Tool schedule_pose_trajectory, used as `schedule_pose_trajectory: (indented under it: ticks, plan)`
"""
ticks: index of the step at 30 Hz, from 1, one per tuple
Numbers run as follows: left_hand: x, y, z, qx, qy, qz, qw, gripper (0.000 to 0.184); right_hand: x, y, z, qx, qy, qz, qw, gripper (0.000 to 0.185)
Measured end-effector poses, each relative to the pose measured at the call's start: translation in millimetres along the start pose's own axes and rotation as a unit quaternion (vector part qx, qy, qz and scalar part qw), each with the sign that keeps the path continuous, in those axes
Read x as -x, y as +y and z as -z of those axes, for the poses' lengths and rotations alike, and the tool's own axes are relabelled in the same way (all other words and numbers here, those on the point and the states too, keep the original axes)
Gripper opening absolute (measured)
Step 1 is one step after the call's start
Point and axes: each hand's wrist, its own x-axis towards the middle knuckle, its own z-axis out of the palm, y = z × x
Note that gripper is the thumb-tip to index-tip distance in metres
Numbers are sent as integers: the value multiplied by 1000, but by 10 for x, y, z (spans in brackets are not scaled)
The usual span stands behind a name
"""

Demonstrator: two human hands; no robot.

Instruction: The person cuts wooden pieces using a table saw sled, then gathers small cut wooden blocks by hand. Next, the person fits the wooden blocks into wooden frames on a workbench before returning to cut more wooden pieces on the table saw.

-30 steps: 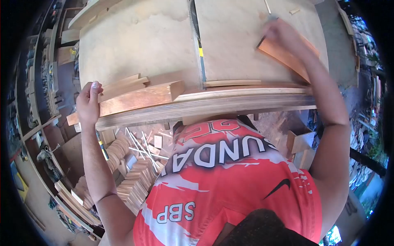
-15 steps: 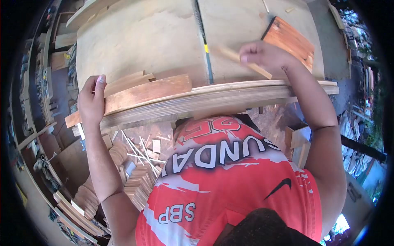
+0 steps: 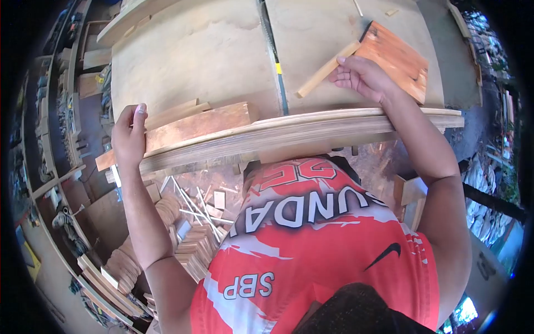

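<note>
My left hand (image 3: pixel 129 136) is closed around the left part of a reddish wooden board (image 3: pixel 200 123), which lies along the near edge of the workbench (image 3: pixel 189 50). Between the thumb and fingers of my right hand (image 3: pixel 361 78) is a short, light wooden strip (image 3: pixel 328 69), held tilted above the bench. Just beyond that hand, an orange-brown wooden panel (image 3: pixel 395 58) lies on the bench top. Thin light wood pieces (image 3: pixel 172 113) rest behind the reddish board.
Long layered boards (image 3: pixel 278 131) run along the bench's near edge. A dark strip with a yellow band (image 3: pixel 278 68) crosses the bench top. Below are stacked wood pieces (image 3: pixel 192 247) and scattered sticks (image 3: pixel 194 206). Shelves stand at the left.
My right hand has come from the orange-brown panel towards the middle of the bench and now holds the light strip. The reddish board lies flatter against the layered boards; my left hand stays on it.
</note>
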Motion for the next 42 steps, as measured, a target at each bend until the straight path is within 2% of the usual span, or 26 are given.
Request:
schedule_pose_trajectory:
  ticks: [1,10,18,20,21,22,24,25,26,27,28,29,31,32,34,35,37,38,40,41,42]
  plan:
    - [-18,-105,-36,7,36,-38,999,43,-24,45,-25,19,1,-25,1000,27]
    - [-29,-133,-36,5,34,-39,999,42,-150,281,-262,122,-26,-187,974,38]
    - [-22,-117,-29,12,35,-25,999,38,-209,228,-244,176,-51,-238,954,27]
    - [-16,-124,-18,16,32,-24,999,34,-196,118,-214,301,-60,-278,910,25]
    - [10,-19,-1,20,10,5,1000,32,-174,51,-195,373,-106,-275,880,30]
    - [0,-46,-4,19,13,5,1000,32,-138,-14,-212,375,-107,-273,880,30]
    - [-14,-102,-33,29,39,-16,999,30,-62,-146,-281,546,-115,-154,815,29]
    - [-6,-85,-29,17,41,-12,999,29,-93,-108,-231,530,-109,-101,835,18]
    - [-15,-103,-26,17,43,-15,999,29,-129,-72,-254,531,-107,-98,835,18]
    - [-19,-138,-37,22,44,-17,999,29,-164,-40,-309,617,-72,128,773,13]
    - [-20,-161,-41,27,45,-19,998,29,-201,-4,-353,665,-31,346,662,14]
    - [-20,-160,-44,27,48,-24,998,29,-276,41,-360,665,-28,349,659,14]
    - [-2,-130,-44,24,58,-35,997,29,-477,134,-333,713,-73,428,551,27]
    - [14,-94,-38,24,61,-38,997,29,-537,180,-294,713,-70,431,549,27]
    - [35,-24,-25,3,66,-24,998,29,-587,245,-221,747,-119,318,572,28]
    - [34,-47,-30,6,68,-32,997,29,-539,239,-251,747,-116,319,572,28]
    - [31,-81,-34,-1,70,-36,997,29,-385,245,-295,725,-141,204,642,23]
    - [21,-94,-36,-6,72,-38,997,30,-310,242,-327,724,-139,204,644,23]
    - [5,-134,-41,-2,71,-41,997,30,-211,252,-396,686,-138,161,696,16]
    - [3,-143,-46,2,72,-41,997,30,-231,268,-413,684,-137,161,698,16]
    - [4,-133,-48,1,71,-42,997,30,-268,280,-429,693,-151,113,696,15]
